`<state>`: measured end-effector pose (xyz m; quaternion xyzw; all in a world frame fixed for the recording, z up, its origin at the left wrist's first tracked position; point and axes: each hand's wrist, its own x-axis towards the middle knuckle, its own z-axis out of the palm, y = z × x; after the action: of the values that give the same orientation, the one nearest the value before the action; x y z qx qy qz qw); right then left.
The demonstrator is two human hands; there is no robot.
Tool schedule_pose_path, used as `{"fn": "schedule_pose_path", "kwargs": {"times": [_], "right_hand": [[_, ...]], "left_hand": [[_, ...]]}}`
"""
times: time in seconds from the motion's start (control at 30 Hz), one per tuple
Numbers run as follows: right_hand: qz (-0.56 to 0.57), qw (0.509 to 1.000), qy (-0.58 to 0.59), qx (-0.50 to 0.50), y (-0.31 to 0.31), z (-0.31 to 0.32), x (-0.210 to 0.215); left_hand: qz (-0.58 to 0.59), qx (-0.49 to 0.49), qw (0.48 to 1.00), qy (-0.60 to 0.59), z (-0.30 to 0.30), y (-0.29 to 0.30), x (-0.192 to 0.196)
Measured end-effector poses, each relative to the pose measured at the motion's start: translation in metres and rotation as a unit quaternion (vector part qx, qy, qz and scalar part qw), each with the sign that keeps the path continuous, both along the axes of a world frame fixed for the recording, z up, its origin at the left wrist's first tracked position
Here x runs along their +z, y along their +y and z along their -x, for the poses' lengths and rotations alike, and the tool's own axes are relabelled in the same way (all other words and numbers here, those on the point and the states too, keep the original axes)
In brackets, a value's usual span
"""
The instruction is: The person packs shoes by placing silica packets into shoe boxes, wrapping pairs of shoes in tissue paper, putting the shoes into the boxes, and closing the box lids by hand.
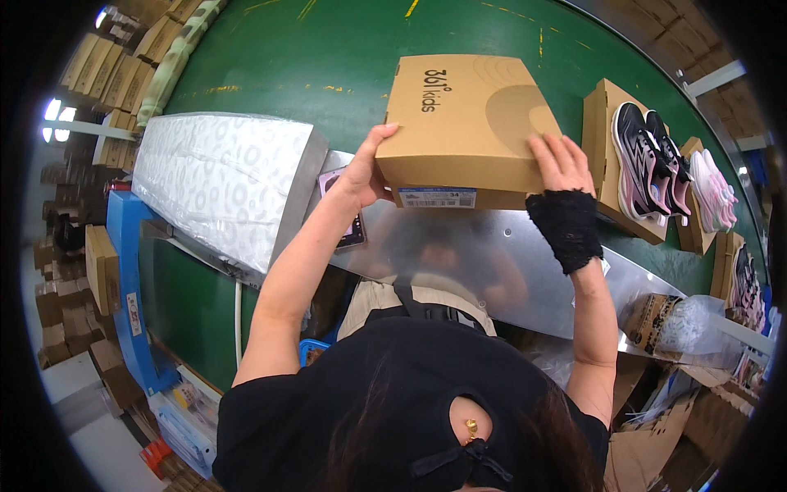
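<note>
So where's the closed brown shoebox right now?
In the head view, the closed brown shoebox sits top centre, held between the left hand and right hand above the shiny metal ledge, left of the open box of pink-and-black sneakers.

Bright, even overhead light; soft glare on the metal ledge (508,254); heavy fisheye bending, black vignetted corners.

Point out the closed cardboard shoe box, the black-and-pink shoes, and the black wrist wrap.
closed cardboard shoe box (467,115), head view, middle of its lid
black-and-pink shoes (648,160), head view, on the uppers
black wrist wrap (566,228), head view, middle of the fabric
</note>
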<state>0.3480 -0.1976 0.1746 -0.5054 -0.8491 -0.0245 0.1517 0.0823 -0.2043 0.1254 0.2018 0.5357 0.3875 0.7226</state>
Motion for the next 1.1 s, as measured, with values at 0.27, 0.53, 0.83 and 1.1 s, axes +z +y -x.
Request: {"fn": "schedule_pose_path", "kwargs": {"times": [0.27, 0.53, 0.83, 1.1], "right_hand": [[-0.059, 0.985, 0.163, 0.024, -0.005, -0.038, -0.004], [-0.050, 0.961, -0.188, -0.197, 0.045, -0.203, -0.002], [0.137, 0.942, -0.055, -0.303, 0.081, -0.283, -0.031], [0.138, 0.958, 0.004, -0.251, 0.040, -0.217, 0.002]], "left_hand": [[-0.183, 0.218, 0.948, -0.140, 0.094, -0.075, 0.036], [-0.177, 0.422, 0.886, -0.077, 0.172, -0.183, 0.106], [-0.095, 0.723, 0.684, -0.026, 0.238, -0.279, 0.062], [0.004, 0.803, 0.595, 0.034, 0.258, -0.348, -0.023]]}}
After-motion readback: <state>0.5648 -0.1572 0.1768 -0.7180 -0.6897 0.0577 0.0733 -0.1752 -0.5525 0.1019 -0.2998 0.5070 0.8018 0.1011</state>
